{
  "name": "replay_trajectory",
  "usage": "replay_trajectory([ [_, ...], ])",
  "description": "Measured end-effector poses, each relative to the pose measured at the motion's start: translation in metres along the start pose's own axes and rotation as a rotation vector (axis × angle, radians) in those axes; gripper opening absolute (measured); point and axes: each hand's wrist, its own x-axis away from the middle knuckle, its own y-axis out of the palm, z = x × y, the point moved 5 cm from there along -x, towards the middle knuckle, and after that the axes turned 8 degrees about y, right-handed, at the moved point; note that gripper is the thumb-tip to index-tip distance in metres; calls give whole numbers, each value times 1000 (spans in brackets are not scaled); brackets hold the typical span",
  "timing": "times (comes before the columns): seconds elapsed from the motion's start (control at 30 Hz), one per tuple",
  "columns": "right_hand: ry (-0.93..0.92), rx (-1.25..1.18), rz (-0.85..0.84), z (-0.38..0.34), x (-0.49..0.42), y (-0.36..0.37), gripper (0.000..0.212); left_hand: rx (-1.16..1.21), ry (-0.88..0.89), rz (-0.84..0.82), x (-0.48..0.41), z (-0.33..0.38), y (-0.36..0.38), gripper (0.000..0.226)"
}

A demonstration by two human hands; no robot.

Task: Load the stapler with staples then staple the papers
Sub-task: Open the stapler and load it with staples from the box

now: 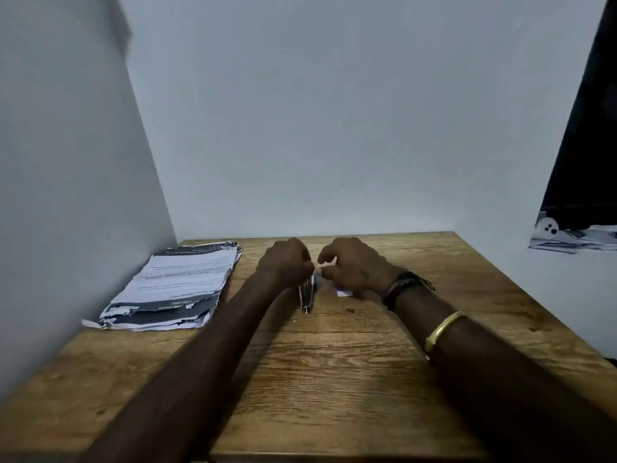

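A small metal and blue stapler (307, 297) lies lengthwise on the wooden table (334, 362), its far end under my left hand (285, 262), whose fingers are closed on it. Just to the right, my right hand (354, 267) hovers with curled fingers over a small white and blue staple box (344, 292), mostly hidden beneath it. Whether the right fingers pinch staples cannot be made out. A stack of printed papers (177, 285) with torn dark edges rests at the table's far left.
Pale walls close the table on the left and at the back. A dark object with crumpled paper (574, 235) stands beyond the table's right edge. My right forearm wears a black strap and a gold bangle.
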Motion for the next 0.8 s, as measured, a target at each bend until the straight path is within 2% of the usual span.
replay_trajectory([
  [0.07,7,-33,-98,-2,0,9,40,-36,-86,-75,4,-10,5,29],
  [0.17,26,-66,-187,-1,0,23,31,-19,-129,-142,8,-16,11,29],
  [0.4,2,-162,-144,7,-4,27,22,155,-109,-28,4,-17,9,18],
  [0.5,38,-336,-109,10,-4,25,20,206,-86,38,5,-16,5,15],
  [0.67,159,-761,0,20,-7,21,16,355,-15,222,7,-10,3,14],
  [0.73,174,-896,16,24,-8,20,23,488,-24,274,7,-9,5,23],
  [0.8,163,-959,35,27,-10,19,33,715,-100,241,9,-11,12,34],
])
